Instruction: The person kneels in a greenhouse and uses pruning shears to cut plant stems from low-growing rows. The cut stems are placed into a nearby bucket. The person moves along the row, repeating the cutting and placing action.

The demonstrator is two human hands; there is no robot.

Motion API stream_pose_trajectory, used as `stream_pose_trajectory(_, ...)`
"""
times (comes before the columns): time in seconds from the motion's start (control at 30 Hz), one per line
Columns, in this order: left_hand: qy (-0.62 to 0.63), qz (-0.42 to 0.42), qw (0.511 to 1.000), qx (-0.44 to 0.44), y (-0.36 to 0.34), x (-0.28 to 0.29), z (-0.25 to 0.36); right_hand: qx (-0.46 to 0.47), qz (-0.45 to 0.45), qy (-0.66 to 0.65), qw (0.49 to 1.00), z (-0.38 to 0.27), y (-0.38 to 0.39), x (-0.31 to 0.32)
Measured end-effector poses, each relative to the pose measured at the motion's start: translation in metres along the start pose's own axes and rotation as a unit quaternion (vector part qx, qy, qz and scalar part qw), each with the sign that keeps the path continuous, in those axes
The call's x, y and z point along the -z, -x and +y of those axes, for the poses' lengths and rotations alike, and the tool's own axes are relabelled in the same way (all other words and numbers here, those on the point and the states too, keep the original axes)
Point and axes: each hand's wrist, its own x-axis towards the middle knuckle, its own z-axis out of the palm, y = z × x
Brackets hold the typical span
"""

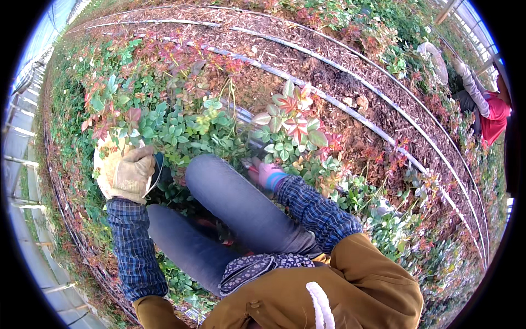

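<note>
So the leafy bush sits just past the knees, between the hands, spreading left to right. Right hand is at its right edge, can't tell if it's gripping anything, left hand is curled onto a pale round container at the other end. Open room: bare soil beyond, toward the grey hose

Tan left work glove; pink right glove, blue cuff; blue plaid oversleeves; brown jacket; blue-grey jeans; white braided cord.
</note>
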Motion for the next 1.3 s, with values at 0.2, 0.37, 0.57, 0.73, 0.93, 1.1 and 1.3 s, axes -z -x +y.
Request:
stream_pose_trajectory(0.2, -0.065, -0.067, 0.987, -0.131, -0.007, -0.098, 0.051, 0.035, 0.162, -0.233, 0.958, 0.026, 0.123, 0.04)
stream_pose_trajectory(0.37, -0.046, -0.212, 0.968, -0.128, 0.026, -0.15, 0.064, -0.005, 0.394, -0.427, 0.814, 0.047, 0.106, 0.052)
stream_pose_trajectory(0.57, -0.106, -0.372, 0.904, -0.183, 0.045, -0.206, 0.074, -0.022, 0.148, 0.108, 0.983, 0.076, 0.064, 0.016)
stream_pose_trajectory(0.73, -0.151, -0.203, 0.935, -0.248, -0.005, -0.177, 0.054, -0.035, 0.139, 0.066, 0.988, 0.051, 0.088, 0.004)
stream_pose_trajectory(0.93, -0.434, 0.233, 0.826, -0.275, -0.093, -0.061, 0.01, 0.031, 0.142, -0.181, 0.973, 0.005, 0.122, 0.062)
stream_pose_trajectory(1.1, -0.498, 0.203, 0.842, -0.04, -0.121, -0.09, -0.128, 0.133, 0.203, -0.243, 0.939, -0.074, 0.008, 0.055)
stream_pose_trajectory(1.3, -0.284, 0.177, 0.938, -0.092, -0.141, -0.14, -0.188, 0.119, 0.089, -0.116, 0.982, -0.134, -0.125, 0.022)
